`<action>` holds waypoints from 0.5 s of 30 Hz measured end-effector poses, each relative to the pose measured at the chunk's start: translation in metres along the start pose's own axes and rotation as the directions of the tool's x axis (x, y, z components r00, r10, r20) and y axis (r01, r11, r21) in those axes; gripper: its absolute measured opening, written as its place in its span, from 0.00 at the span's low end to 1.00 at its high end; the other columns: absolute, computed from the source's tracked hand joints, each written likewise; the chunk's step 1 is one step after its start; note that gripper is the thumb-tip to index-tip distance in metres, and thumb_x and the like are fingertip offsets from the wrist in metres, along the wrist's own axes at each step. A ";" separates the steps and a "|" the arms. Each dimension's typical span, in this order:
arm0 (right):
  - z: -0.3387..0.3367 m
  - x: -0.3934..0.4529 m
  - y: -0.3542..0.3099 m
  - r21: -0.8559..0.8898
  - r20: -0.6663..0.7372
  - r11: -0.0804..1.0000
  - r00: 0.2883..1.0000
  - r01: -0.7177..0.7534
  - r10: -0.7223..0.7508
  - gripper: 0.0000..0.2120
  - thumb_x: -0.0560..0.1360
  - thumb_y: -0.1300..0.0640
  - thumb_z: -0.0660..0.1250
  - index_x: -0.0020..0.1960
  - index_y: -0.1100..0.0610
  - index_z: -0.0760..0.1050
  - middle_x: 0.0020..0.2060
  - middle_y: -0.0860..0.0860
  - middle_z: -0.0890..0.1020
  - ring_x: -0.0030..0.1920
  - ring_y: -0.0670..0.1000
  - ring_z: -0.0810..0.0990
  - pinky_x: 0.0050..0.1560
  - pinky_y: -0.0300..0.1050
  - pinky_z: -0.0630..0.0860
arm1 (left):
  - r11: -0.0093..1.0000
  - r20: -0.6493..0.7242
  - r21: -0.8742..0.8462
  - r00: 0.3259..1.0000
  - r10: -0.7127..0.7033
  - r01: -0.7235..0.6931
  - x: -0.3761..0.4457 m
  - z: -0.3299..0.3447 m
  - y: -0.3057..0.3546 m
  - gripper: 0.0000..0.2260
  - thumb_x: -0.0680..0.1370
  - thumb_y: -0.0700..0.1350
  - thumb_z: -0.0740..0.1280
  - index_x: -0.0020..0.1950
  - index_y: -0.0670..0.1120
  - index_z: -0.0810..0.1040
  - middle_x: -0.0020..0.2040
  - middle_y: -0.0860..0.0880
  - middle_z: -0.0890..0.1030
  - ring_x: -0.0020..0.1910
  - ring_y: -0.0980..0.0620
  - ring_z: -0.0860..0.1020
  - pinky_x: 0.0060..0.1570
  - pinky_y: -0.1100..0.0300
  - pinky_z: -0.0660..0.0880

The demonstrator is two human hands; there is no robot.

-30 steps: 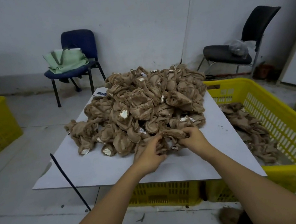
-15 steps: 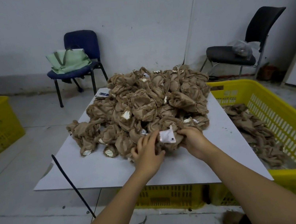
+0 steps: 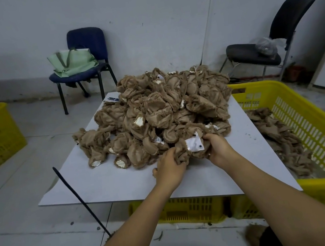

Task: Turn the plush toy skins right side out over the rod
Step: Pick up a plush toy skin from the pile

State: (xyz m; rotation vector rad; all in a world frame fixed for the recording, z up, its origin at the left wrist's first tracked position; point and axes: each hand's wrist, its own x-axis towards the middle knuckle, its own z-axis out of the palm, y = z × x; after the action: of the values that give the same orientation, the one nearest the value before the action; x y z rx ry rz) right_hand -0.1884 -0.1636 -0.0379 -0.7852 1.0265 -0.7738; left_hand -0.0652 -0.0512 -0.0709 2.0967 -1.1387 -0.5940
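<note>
My left hand [image 3: 169, 169] and my right hand [image 3: 218, 149] both curled round one crumpled tan plush skin with white patch [image 3: 193, 150], at near edge of heap of tan inside-out skins [image 3: 156, 115] on flat white board [image 3: 113, 182]. Thin black rod [image 3: 80, 200] slants up at board's left edge, apart from my hands. Yellow slotted plastic crate [image 3: 316, 131] to right holds more skins.

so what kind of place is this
Probably a small toy-making workshop: a heap of brown plush skins on a white board, yellow plastic crates holding more, bare concrete floor.
</note>
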 end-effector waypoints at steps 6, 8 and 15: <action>0.003 0.002 0.002 0.008 -0.029 1.000 0.999 -0.020 0.020 0.15 0.81 0.64 0.59 0.65 0.68 0.75 0.61 0.64 0.80 0.62 0.63 0.79 0.67 0.59 0.74 | 1.000 0.085 -0.009 0.996 -0.008 0.009 -0.006 0.008 0.003 0.28 0.79 0.56 0.66 0.78 0.57 0.63 0.78 0.54 0.64 0.77 0.45 0.61 0.72 0.42 0.57; 0.005 0.000 0.003 0.015 -0.035 1.000 0.999 -0.014 0.014 0.15 0.81 0.64 0.59 0.65 0.67 0.75 0.61 0.64 0.80 0.62 0.63 0.79 0.67 0.59 0.74 | 0.998 0.075 -0.052 0.997 -0.025 0.029 -0.006 0.006 0.004 0.28 0.79 0.55 0.67 0.78 0.57 0.63 0.78 0.54 0.64 0.77 0.46 0.61 0.73 0.43 0.58; 0.005 -0.009 0.003 0.022 0.031 0.998 0.998 -0.062 0.062 0.16 0.81 0.61 0.59 0.64 0.65 0.77 0.59 0.62 0.81 0.60 0.62 0.80 0.64 0.59 0.76 | 0.995 0.048 -0.101 0.999 -0.006 0.011 -0.011 0.004 0.004 0.28 0.78 0.50 0.70 0.77 0.54 0.66 0.76 0.52 0.68 0.76 0.45 0.64 0.71 0.45 0.65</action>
State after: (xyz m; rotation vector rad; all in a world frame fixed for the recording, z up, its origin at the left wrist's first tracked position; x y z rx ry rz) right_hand -0.1858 -0.1532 -0.0347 -0.7404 1.0090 -0.7172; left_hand -0.0758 -0.0448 -0.0695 2.0118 -1.1031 -0.6951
